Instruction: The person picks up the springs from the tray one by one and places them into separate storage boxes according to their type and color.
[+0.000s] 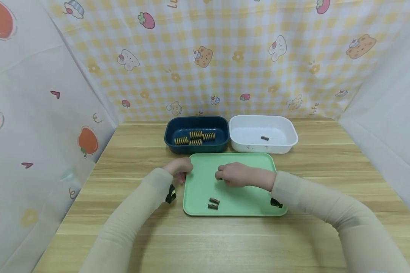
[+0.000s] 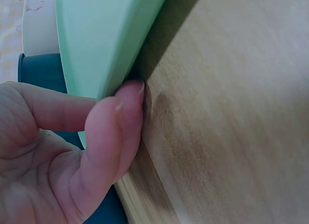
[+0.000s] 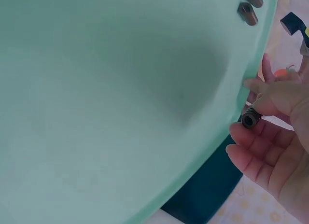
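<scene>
My right hand (image 1: 238, 174) is over the middle of the green tray (image 1: 249, 201). It pinches a small dark coil spring (image 3: 250, 118) between thumb and fingers, as the right wrist view shows. At the tray's left rim, my left hand (image 1: 180, 167) grips the edge; in the left wrist view the thumb (image 2: 104, 132) is on the outer side of it. Two more dark springs lie close together near the front of the tray, a rear spring (image 1: 214, 201) and a front spring (image 1: 213, 207).
Behind the tray stands a dark blue container (image 1: 171, 148) with several larger yellow springs (image 1: 196, 134). Beside it on the right, a white container (image 1: 283, 147) holds one small dark spring (image 1: 264, 138). All stand on a wooden table (image 1: 130, 167), with a patterned curtain (image 1: 225, 76) behind.
</scene>
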`<action>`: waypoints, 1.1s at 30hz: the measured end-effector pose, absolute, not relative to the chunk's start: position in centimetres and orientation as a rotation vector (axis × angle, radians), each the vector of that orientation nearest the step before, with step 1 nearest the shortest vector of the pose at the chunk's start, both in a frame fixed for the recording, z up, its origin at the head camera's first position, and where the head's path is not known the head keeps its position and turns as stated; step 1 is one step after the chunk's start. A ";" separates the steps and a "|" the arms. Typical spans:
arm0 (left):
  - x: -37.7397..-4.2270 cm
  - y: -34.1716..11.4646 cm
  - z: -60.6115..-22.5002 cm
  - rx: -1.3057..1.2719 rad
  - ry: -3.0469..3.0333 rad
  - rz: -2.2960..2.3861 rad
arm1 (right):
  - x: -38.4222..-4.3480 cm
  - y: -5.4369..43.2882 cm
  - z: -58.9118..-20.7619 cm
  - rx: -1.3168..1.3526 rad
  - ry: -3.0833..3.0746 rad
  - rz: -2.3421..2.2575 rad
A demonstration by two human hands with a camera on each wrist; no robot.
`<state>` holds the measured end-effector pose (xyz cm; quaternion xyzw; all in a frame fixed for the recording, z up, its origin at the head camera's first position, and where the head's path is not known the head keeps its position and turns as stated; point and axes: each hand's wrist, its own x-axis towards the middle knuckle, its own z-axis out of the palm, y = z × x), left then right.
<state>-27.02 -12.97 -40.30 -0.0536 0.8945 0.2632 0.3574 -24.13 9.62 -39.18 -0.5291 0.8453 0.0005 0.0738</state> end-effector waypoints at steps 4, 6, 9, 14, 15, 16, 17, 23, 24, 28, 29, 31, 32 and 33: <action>-27.0 -13.0 -40.3 -0.147 2.302 0.698 | -24.6 9.8 -38.3 -1.603 2.555 -0.011; -27.1 -13.0 -40.4 -0.145 2.299 0.703 | -24.8 10.0 -37.9 -1.621 2.559 -0.020; -27.1 -13.0 -40.4 -0.143 2.295 0.705 | -25.2 10.2 -37.3 -1.630 2.565 -0.048; -27.2 -13.0 -40.5 -0.143 2.298 0.698 | -26.1 10.6 -36.4 -1.619 2.589 -0.052; -27.2 -13.0 -40.5 -0.141 2.300 0.696 | -26.3 10.7 -36.2 -1.604 2.598 -0.047; -27.2 -13.0 -40.5 -0.139 2.301 0.693 | -26.4 10.7 -36.0 -1.591 2.599 -0.048; -27.2 -13.0 -40.5 -0.136 2.303 0.691 | -26.5 10.8 -35.8 -1.565 2.599 -0.055; -27.2 -13.0 -40.4 -0.134 2.297 0.691 | -27.3 11.3 -34.7 -1.456 2.642 -0.041; -27.2 -13.0 -40.4 -0.136 2.297 0.689 | -27.4 11.4 -34.7 -1.459 2.649 -0.041; -27.2 -13.0 -40.4 -0.132 2.311 0.671 | -28.1 11.9 -34.6 -1.464 2.672 -0.051; -27.2 -13.0 -40.4 -0.128 2.317 0.664 | -28.3 12.0 -34.6 -1.466 2.677 -0.057; -27.2 -13.0 -40.5 -0.121 2.325 0.654 | -28.7 12.2 -34.7 -1.467 2.686 -0.066; -27.2 -13.0 -40.5 -0.119 2.327 0.652 | -28.9 12.3 -34.8 -1.468 2.690 -0.077; -27.2 -12.9 -40.5 -0.118 2.327 0.651 | -29.0 12.5 -34.8 -1.465 2.696 -0.087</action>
